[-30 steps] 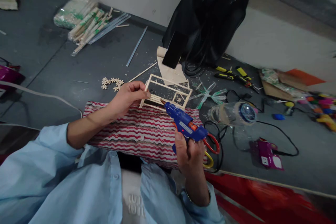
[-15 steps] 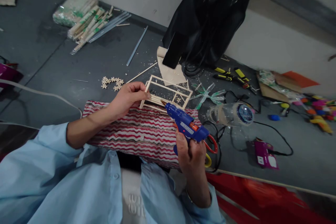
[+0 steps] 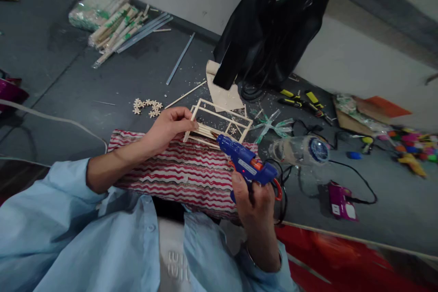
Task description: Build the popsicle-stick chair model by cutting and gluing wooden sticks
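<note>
My left hand pinches the left end of a small frame of thin wooden sticks, which is tilted over the edge of a red-and-white striped cloth. In my right hand is a blue glue gun with orange parts and a small red light. Its tip touches or nearly touches the sticks at the lower side of the frame, just right of my left fingertips. A small flower-shaped wooden piece sits in the frame's right part. More flower-shaped pieces lie left of it.
Behind the frame are a phone on beige paper and a black bag. Right are a clear bottle, yellow-black pliers, cables and a purple box. Bagged sticks lie back left, near a glue stick.
My right hand and the glue gun have shifted slightly right and down. My left hand still holds the frame. The whole view has moved a little.
</note>
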Action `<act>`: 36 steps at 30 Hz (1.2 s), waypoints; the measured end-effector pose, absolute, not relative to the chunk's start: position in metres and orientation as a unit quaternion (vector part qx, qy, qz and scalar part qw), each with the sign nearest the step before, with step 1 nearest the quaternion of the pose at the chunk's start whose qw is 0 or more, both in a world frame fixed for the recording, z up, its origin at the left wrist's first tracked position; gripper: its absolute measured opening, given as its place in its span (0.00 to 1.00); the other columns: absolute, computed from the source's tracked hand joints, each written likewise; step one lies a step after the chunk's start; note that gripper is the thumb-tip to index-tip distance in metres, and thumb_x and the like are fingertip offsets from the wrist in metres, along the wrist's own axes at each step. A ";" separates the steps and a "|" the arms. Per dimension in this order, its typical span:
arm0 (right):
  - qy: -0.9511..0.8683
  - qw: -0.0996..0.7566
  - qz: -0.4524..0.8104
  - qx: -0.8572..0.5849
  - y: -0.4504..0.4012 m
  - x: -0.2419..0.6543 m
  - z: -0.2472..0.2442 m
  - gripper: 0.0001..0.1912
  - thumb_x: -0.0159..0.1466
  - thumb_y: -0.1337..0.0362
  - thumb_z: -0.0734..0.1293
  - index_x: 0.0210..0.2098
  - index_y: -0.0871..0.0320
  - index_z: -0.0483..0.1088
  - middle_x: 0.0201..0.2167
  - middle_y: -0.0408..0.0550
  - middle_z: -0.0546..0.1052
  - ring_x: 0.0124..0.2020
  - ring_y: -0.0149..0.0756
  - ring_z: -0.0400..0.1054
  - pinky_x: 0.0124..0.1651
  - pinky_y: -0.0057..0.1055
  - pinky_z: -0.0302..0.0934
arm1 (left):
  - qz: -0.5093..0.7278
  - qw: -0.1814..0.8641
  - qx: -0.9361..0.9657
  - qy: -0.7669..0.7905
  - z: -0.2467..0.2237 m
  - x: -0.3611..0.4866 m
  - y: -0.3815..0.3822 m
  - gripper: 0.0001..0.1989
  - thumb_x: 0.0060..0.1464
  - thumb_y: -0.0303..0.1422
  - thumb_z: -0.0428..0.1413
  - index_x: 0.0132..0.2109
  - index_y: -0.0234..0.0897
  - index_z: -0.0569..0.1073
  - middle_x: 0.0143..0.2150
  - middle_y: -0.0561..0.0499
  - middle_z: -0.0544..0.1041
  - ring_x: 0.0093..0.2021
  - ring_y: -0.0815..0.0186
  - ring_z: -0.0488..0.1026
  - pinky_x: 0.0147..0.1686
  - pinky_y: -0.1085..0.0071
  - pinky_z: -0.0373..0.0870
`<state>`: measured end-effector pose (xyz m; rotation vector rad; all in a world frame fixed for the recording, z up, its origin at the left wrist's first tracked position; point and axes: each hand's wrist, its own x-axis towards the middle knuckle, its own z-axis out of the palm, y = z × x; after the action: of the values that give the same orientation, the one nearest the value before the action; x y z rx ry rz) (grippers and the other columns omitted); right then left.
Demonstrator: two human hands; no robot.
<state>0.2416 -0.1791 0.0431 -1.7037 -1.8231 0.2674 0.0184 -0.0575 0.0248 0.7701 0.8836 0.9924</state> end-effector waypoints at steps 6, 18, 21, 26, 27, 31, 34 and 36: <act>-0.587 0.420 0.198 -0.663 -0.181 0.232 0.050 0.06 0.60 0.61 0.71 0.36 0.54 0.73 0.31 0.44 0.79 0.32 0.37 0.74 0.40 0.35 0.70 | 0.450 0.713 0.354 0.406 0.025 0.018 -0.058 0.11 0.39 0.29 0.65 0.26 0.34 0.68 0.19 0.61 0.64 0.15 0.80 0.54 0.15 0.80 0.48; -0.505 0.395 0.448 -0.624 -0.169 0.249 0.080 0.16 0.62 0.50 0.69 0.43 0.53 0.76 0.41 0.48 0.81 0.37 0.39 0.75 0.37 0.34 0.69 | 0.465 0.699 0.352 0.414 0.022 0.021 -0.063 0.11 0.41 0.31 0.65 0.27 0.35 0.69 0.21 0.59 0.67 0.17 0.79 0.57 0.16 0.79 0.51; -0.510 0.386 0.452 -0.622 -0.167 0.249 0.078 0.16 0.63 0.48 0.68 0.41 0.53 0.76 0.36 0.46 0.80 0.32 0.34 0.72 0.34 0.31 0.66 | 0.466 0.700 0.346 0.415 0.022 0.021 -0.063 0.12 0.40 0.31 0.65 0.27 0.35 0.68 0.21 0.59 0.66 0.16 0.79 0.55 0.15 0.79 0.49; -0.550 0.355 0.415 -0.632 -0.171 0.245 0.075 0.22 0.63 0.44 0.66 0.43 0.54 0.76 0.37 0.49 0.79 0.35 0.36 0.72 0.35 0.32 0.66 | 0.477 0.694 0.350 0.411 0.021 0.021 -0.064 0.13 0.38 0.30 0.66 0.26 0.36 0.67 0.21 0.59 0.65 0.17 0.79 0.53 0.16 0.78 0.47; -0.552 0.354 0.416 -0.630 -0.171 0.245 0.075 0.23 0.64 0.43 0.64 0.43 0.55 0.76 0.37 0.49 0.79 0.36 0.38 0.73 0.35 0.33 0.66 | 0.478 0.691 0.352 0.412 0.021 0.021 -0.064 0.13 0.38 0.30 0.66 0.26 0.36 0.67 0.21 0.59 0.65 0.17 0.79 0.53 0.16 0.78 0.47; -0.564 0.349 0.415 -0.623 -0.172 0.248 0.077 0.25 0.65 0.42 0.62 0.44 0.54 0.76 0.38 0.51 0.80 0.39 0.42 0.74 0.38 0.36 0.68 | 0.479 0.683 0.358 0.419 0.020 0.021 -0.065 0.12 0.40 0.31 0.65 0.26 0.36 0.68 0.21 0.58 0.66 0.17 0.79 0.53 0.16 0.78 0.47; -0.584 0.331 0.397 -0.626 -0.172 0.249 0.078 0.24 0.65 0.42 0.62 0.42 0.54 0.77 0.36 0.52 0.80 0.41 0.44 0.74 0.41 0.38 0.69 | 0.478 0.678 0.360 0.426 0.020 0.021 -0.065 0.12 0.40 0.32 0.65 0.27 0.35 0.69 0.22 0.58 0.67 0.17 0.79 0.55 0.16 0.79 0.50; -0.593 0.328 0.385 -0.627 -0.171 0.249 0.079 0.23 0.65 0.42 0.62 0.41 0.54 0.78 0.36 0.51 0.80 0.40 0.44 0.75 0.42 0.39 0.69 | 0.478 0.676 0.358 0.431 0.021 0.021 -0.066 0.12 0.40 0.32 0.65 0.27 0.35 0.69 0.22 0.57 0.68 0.18 0.78 0.58 0.17 0.79 0.52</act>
<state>0.2492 -0.1713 0.0789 -1.6400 -1.5521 1.0066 0.0213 -0.0656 0.0211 0.8053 0.9680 1.0757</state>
